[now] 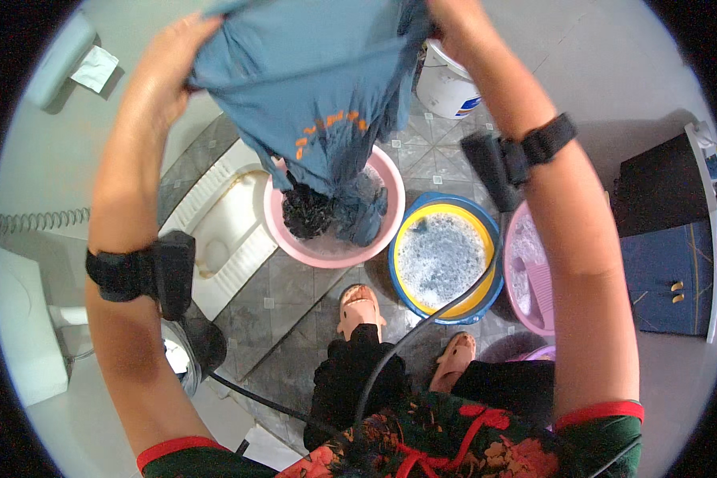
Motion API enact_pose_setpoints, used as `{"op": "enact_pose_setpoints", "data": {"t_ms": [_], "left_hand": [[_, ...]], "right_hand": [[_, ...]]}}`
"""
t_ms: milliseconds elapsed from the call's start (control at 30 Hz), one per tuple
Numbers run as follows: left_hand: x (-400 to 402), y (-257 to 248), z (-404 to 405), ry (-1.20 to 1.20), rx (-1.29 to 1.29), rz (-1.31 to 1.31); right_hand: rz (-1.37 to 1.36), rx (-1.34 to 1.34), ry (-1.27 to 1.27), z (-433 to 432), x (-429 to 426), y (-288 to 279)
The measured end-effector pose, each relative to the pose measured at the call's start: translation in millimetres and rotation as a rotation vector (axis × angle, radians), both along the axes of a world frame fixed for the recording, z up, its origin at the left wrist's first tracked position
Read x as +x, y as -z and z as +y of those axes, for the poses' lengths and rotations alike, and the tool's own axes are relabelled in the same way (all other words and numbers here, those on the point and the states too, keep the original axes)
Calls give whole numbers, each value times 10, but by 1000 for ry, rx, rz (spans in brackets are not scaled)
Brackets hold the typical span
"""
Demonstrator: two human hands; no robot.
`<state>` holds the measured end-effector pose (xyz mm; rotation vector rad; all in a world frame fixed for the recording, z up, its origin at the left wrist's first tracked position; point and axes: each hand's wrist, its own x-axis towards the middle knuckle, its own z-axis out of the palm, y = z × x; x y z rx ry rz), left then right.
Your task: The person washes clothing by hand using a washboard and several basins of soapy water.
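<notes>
Stretched between my two raised hands is a wet blue-grey garment (310,77) with orange lettering. My left hand (176,66) grips its left side, fingers partly hidden by cloth and blur. At the top edge, my right hand (454,24) holds the opposite side, its fingertips mostly out of sight. The garment's lower end hangs over a pink basin (334,260), which holds dark wet cloth (305,212) and blue-grey cloth (364,221) in sudsy water. Whether the hanging end is part of that blue-grey cloth, I cannot tell.
A yellow basin (401,263) of suds sits in a blue one (394,287). Right of it is a pink basin (514,293) with a washboard (541,287). A white bucket (445,89) stands beyond, a squat toilet (215,239) at left, a blue-fronted cabinet (663,275) at right. Black cables cross below.
</notes>
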<state>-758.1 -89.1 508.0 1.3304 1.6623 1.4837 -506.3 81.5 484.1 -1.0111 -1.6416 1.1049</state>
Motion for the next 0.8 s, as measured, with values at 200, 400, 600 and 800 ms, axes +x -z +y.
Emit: {"op": "enact_pose_setpoints", "data": {"t_ms": [200, 400, 600, 800], "left_hand": [[-215, 1444, 15, -15, -273, 598], [291, 2943, -146, 112, -579, 1099], [693, 4146, -15, 389, -661, 1110], [791, 4767, 63, 378, -597, 1127]], "right_hand": [[-444, 155, 4, -52, -140, 1722], [-852, 14, -30, -562, -212, 3036], [-1102, 162, -262, -981, -296, 4046], [-1363, 194, -258, -1107, -469, 4531]]}}
